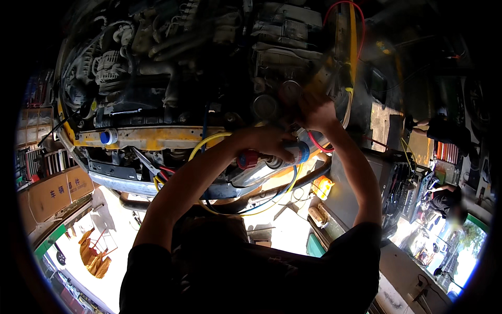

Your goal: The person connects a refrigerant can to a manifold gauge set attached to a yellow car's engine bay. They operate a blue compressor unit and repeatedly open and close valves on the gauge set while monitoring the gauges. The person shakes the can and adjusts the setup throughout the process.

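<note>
Over an open engine bay, my left hand (272, 144) is closed on a silver-and-blue can (298, 152), which lies tilted with a red tap fitting (247, 159) at its left end. My right hand (316, 111) is higher and further right, fingers curled at a gauge manifold with two round dials (264, 107); what exactly the fingertips grip is in shadow. A yellow hose (213, 138) loops beneath my left arm, a red hose (319, 145) hangs below my right hand, and a blue hose runs among them.
A blue cap (109, 137) and pliers (149, 163) are on the car's yellow front crossmember (157, 137). A grey cabinet (350, 178) stands right of the bumper. Two other people (444, 201) are at the far right. Cardboard boxes (57, 194) are at the left.
</note>
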The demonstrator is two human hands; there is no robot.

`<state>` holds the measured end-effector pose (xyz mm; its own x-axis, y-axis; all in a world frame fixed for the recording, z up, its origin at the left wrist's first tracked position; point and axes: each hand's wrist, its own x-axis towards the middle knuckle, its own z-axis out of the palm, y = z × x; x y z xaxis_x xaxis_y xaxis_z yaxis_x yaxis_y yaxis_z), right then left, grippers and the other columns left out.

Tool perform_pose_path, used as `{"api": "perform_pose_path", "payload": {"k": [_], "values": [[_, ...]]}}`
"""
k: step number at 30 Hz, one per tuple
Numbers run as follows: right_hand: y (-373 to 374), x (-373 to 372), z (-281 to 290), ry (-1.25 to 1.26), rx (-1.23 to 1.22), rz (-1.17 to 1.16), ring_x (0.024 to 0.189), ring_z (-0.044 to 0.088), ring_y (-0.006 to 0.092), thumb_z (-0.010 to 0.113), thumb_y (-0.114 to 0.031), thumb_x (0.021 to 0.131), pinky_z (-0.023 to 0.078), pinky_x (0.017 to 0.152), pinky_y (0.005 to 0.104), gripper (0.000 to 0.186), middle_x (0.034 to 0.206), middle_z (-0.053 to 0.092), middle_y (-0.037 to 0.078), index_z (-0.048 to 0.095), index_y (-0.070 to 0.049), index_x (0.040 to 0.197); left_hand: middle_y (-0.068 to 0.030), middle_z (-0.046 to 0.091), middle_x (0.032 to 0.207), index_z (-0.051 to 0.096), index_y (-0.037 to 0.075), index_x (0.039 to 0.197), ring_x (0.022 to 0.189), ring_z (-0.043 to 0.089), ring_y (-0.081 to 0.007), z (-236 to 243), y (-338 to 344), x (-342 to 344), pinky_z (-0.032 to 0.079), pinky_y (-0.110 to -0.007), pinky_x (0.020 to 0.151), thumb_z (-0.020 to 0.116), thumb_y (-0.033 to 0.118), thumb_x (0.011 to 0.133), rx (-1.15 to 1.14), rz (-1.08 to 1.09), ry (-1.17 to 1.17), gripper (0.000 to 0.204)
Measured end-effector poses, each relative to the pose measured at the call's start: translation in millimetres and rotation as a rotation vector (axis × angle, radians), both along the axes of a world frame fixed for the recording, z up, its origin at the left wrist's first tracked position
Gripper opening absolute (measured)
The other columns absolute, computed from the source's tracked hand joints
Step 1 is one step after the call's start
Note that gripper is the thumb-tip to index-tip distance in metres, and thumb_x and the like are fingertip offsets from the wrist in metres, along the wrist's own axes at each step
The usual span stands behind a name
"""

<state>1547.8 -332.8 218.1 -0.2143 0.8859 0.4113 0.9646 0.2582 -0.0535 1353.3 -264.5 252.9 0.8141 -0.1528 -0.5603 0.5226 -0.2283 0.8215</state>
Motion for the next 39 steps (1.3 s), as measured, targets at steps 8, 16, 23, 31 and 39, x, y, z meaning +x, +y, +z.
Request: {"api": "perform_pose_path", "payload": {"k": [8,16,23,31,39], "values": [[-21.5,-19.0,-3.8,0.088,-0.025,-0.369,0.060,0.058,0.0249,0.066,-0.030,0.070,0.047,0.046,0.0360,0.025,0.069,0.054,0.007,0.052,-0.010,0.067,-0.0193,0.062,0.107,0.039,0.011,0.136,0.092,0.064,-0.0277,110.3,-38.3,-88.4,0.051,-0.034,0.081,0.072,0.042,0.073,-0.162,0.187,-0.085,0.078],[-82.8,-83.3,43.1,1.655,-0.105,-0.403,0.105,0.056,0.0273,0.065,-0.063,0.069,0.047,0.083,0.0383,0.081,0.113,0.057,0.017,0.047,-0.003,0.121,-0.0266,0.061,0.098,0.023,0.003,0.139,0.091,0.064,-0.0325,154.1,-61.8,-120.3,0.052,-0.039,0.079,0.072,0.031,0.075,-0.129,0.532,-0.239,0.085],[-127.8,-201.4,52.9,2.672,0.527,-0.224,0.096,0.060,0.0295,0.049,-0.067,0.077,0.052,0.080,0.0396,0.091,0.112,0.056,0.020,0.033,0.003,0.131,-0.0171,0.064,0.084,0.042,0.000,0.124,0.082,0.066,-0.0279,138.3,-64.5,-88.1,0.053,-0.035,0.066,0.068,0.024,0.080,0.400,0.429,-0.445,0.056],[-88.9,-156.0,17.4,2.784,0.523,-0.039,0.067,0.058,0.0283,0.037,-0.067,0.079,0.047,0.055,0.0355,0.078,0.087,0.058,0.020,0.047,0.001,0.117,-0.0178,0.052,0.119,0.048,0.005,0.120,0.109,0.054,-0.0317,-36.4,122.7,-42.4,0.046,-0.037,0.088,0.072,0.017,0.074,0.892,0.368,-0.616,0.053],[-84.7,-152.8,0.9,2.760,0.500,-0.385,0.061,0.052,0.0220,0.032,-0.075,0.075,0.042,0.050,0.0308,0.086,0.080,0.054,0.012,0.047,-0.002,0.118,-0.0159,0.054,0.115,0.048,0.003,0.118,0.101,0.057,-0.0313,-88.3,117.7,-7.8,0.049,-0.038,0.083,0.076,0.030,0.069,0.718,0.299,-0.471,0.062]]}}
